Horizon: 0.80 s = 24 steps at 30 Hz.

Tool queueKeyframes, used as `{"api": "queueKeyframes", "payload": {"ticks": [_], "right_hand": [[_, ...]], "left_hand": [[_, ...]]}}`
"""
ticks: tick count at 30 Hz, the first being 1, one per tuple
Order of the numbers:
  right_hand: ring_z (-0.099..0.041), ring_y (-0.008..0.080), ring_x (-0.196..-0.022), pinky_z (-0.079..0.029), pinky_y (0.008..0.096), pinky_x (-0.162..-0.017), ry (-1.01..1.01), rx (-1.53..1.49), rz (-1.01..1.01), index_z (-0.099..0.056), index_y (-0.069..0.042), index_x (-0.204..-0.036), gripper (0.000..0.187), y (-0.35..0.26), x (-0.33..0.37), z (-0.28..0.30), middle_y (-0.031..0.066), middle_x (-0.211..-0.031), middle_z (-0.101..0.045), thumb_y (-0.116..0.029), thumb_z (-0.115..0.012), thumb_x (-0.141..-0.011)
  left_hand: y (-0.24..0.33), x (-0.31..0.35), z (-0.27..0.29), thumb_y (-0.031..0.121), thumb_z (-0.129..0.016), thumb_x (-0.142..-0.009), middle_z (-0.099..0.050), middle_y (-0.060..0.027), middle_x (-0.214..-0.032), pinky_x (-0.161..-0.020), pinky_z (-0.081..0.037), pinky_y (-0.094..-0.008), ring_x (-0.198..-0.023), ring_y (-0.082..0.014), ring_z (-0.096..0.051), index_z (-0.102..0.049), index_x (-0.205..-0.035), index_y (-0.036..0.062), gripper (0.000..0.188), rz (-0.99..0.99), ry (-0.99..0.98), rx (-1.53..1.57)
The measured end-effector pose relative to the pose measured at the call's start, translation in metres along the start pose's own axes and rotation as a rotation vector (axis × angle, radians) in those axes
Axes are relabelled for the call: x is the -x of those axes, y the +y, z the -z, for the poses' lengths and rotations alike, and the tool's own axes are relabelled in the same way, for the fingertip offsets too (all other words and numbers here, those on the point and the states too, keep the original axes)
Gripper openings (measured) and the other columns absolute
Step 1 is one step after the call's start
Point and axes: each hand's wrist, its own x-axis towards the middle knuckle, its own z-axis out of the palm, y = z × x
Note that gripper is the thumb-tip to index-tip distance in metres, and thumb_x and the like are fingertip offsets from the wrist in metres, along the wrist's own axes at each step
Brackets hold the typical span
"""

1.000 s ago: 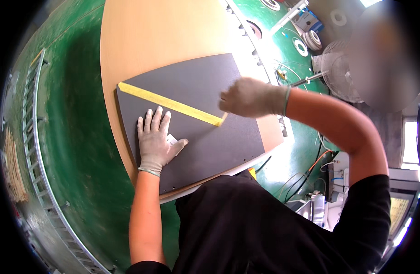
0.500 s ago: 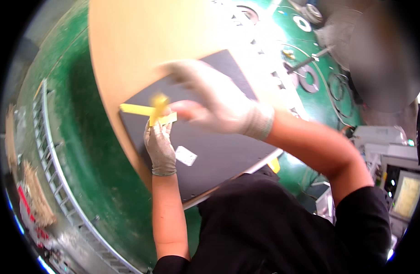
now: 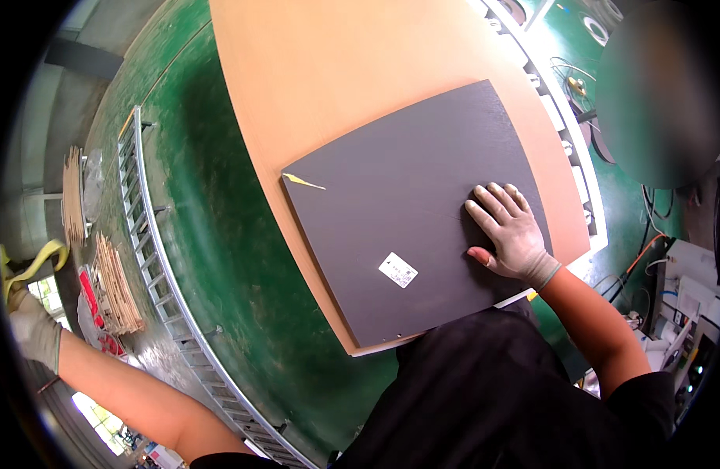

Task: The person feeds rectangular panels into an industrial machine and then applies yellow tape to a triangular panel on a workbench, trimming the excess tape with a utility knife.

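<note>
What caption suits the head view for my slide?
Gloved right hand lies flat on a dark panel atop a tan board; left hand holds yellow tape aside.

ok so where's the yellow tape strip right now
In the head view the tape strip is far left, off the table, in the left hand beside the wooden stick bundles; a small scrap remains on the dark panel's left corner.

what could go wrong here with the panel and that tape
A yellow tape scrap remains stuck near the dark panel corner and may get missed. The panel overhangs the tan tabletop at the near edge, pinned only by the right hand, so it might slide. The left hand, swung far aside, holds yellow tape that might snag.
</note>
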Motion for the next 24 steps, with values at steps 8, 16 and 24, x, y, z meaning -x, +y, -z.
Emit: {"api": "queueKeyframes", "payload": {"ticks": [8, 16, 24], "right_hand": [[-0.043, 0.0366, -0.141, -0.027, 0.0530, -0.121, 0.050, -0.033, 0.002, -0.055, -0.008, -0.140, 0.072, -0.001, -0.001, -0.002, 0.0166, -0.149, -0.050, -0.042, -0.076, -0.080], [-0.057, 0.0361, -0.118, -0.043, 0.0485, -0.101, 0.160, -0.204, -0.051, -0.064, -0.007, -0.120, 0.052, 0.009, -0.026, 0.006, 0.0131, -0.124, -0.062, -0.015, -0.081, -0.072], [-0.048, 0.0296, -0.134, -0.032, 0.0461, -0.117, 0.244, 0.030, -0.058, -0.060, -0.007, -0.128, 0.061, 0.072, -0.183, 0.018, 0.0115, -0.136, -0.058, -0.049, -0.073, -0.086]], "left_hand": [[-0.181, 0.186, -0.108, 0.020, -0.051, -0.103, -0.067, -0.0103, -0.110, -0.094, -0.052, -0.0382, -0.104, -0.0227, -0.064, -0.068, -0.115, 0.0019, 0.028, -0.068, -0.609, -0.820], [-0.267, 0.283, -0.151, 0.011, -0.056, -0.090, -0.067, -0.0161, -0.105, -0.094, -0.049, -0.0443, -0.104, -0.0344, -0.062, -0.070, -0.101, 0.0034, 0.020, 0.138, -0.430, -0.849], [-0.281, 0.292, -0.156, 0.008, -0.051, -0.090, -0.061, -0.0226, -0.115, -0.100, -0.047, -0.0459, -0.111, -0.0394, -0.059, -0.064, -0.106, -0.0043, 0.024, 0.024, -0.425, -0.984]]}}
